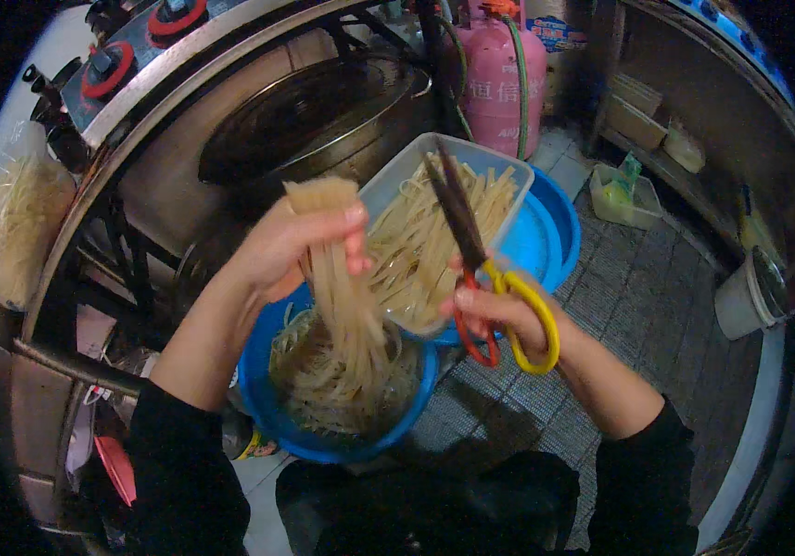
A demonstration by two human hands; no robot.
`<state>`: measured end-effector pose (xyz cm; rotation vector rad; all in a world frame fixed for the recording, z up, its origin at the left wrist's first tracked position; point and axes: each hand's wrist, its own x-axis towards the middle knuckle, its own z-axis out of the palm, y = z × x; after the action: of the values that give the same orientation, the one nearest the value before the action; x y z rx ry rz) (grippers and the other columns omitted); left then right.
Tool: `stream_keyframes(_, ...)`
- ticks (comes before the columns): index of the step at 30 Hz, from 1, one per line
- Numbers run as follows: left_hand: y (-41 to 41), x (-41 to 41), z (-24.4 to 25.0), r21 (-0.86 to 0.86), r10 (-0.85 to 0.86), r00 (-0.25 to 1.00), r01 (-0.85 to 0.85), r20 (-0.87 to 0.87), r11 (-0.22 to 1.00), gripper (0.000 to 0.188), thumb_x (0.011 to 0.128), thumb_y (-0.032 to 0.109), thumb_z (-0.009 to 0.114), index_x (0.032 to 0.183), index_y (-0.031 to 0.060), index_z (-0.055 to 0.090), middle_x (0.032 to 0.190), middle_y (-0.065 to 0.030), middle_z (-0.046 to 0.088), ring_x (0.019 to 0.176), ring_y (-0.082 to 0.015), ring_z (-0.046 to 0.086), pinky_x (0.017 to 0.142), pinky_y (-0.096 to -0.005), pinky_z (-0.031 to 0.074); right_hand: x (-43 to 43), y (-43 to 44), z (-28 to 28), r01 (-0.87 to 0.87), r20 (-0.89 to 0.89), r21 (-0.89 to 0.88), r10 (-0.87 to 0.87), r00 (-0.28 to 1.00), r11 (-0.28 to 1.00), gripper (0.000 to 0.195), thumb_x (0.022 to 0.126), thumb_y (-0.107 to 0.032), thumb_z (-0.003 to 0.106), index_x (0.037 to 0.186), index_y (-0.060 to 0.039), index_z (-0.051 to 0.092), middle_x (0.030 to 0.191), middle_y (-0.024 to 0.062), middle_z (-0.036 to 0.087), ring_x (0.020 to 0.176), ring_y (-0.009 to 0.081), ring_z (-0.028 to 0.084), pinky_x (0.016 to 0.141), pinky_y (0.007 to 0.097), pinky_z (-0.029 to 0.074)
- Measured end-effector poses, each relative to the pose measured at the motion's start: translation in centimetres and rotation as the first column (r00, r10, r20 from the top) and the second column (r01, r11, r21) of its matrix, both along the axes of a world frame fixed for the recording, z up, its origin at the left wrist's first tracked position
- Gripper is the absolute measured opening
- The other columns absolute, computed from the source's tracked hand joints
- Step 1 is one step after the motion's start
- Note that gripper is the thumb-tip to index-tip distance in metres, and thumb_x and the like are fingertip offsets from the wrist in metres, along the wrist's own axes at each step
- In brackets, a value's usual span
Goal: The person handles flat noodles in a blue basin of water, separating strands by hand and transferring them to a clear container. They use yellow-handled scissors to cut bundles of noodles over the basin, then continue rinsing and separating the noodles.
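Note:
My left hand (310, 236) grips a bundle of flat, pale noodles (348, 306), whose blunt ends stick up above the fist. The strands hang down into a blue plastic basin (341, 455), where more noodles (314, 389) lie in a tangled heap. In my right hand (501, 309) is a pair of scissors (463, 215) with dark blades and one red and one yellow handle loop. The blades point up and away, apart from the bundle, and are slightly blurred. Behind both hands, a translucent plastic tub (522, 187) holds flat noodle lengths (432, 250).
The tub rests on another blue basin (564, 236). Beyond stand a large dark metal pot (341, 139) and a pink gas cylinder (501, 83) with a hose. A white bucket (748, 299) and small plastic container (623, 201) are at right. A metal counter edge (140, 76) curves along the left.

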<state>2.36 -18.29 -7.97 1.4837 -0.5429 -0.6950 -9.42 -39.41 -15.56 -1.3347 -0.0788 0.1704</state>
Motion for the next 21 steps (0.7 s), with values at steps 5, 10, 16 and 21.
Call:
stream_keyframes(5, -0.5, -2.1, 4.7, -0.334, 0.157, 0.944, -0.054, 0.29, 0.941, 0.013, 0.084, 0.017, 0.056, 0.078, 0.0059, 0.057, 0.069, -0.0007, 0.056, 0.066, -0.0096, 0.055, 0.065, -0.0232, 0.046, 4.5, 4.2, 5.7, 0.173, 0.408, 0.008, -0.162, 0.899, 0.985, 0.082, 0.065, -0.03, 0.076, 0.124, 0.0015, 0.029, 0.102, 0.0144, 0.053, 0.096, 0.0193, 0.052, 0.082, 0.0294, 0.043)
stream_keyframes(10, -0.4, -3.0, 7.5, -0.425, 0.338, 0.727, -0.071, 0.597, 0.902, 0.027, 0.087, 0.026, 0.052, 0.1, 0.0038, 0.058, 0.089, -0.0043, 0.06, 0.082, -0.0113, 0.057, 0.072, -0.0245, 0.045, 7.0, 8.4, 10.2, 0.116, 0.682, -0.04, -0.058, 0.729, 0.992, 0.075, 0.058, -0.022, 0.076, 0.116, 0.0026, 0.034, 0.1, 0.0151, 0.052, 0.093, 0.0198, 0.052, 0.079, 0.0304, 0.043)
stream_keyframes(16, 0.7, -2.0, 11.6, -0.279, 0.245, -0.304, -0.076, 0.921, 0.957, 0.015, 0.085, 0.017, 0.052, 0.091, 0.0039, 0.054, 0.079, -0.0043, 0.056, 0.073, -0.013, 0.054, 0.067, -0.0237, 0.043, 6.6, 10.9, 13.9, 0.12, 0.76, -0.011, -0.07, 0.646, 0.993, 0.041, 0.059, -0.014, 0.066, 0.092, 0.0038, 0.048, 0.084, 0.0128, 0.057, 0.08, 0.0195, 0.056, 0.072, 0.0292, 0.045)
stream_keyframes(21, 7.0, 3.3, 9.7, -0.502, 0.358, 0.748, -0.039, 0.559, 0.864, 0.038, 0.087, 0.03, 0.05, 0.116, 0.0055, 0.05, 0.113, -0.0074, 0.054, 0.103, -0.0173, 0.052, 0.089, -0.0311, 0.041, 6.7, 12.0, 14.8, 0.147, 0.762, -0.001, -0.094, 0.641, 0.989, 0.042, 0.062, -0.015, 0.066, 0.095, 0.0034, 0.048, 0.08, 0.011, 0.058, 0.075, 0.0188, 0.057, 0.067, 0.0299, 0.047)
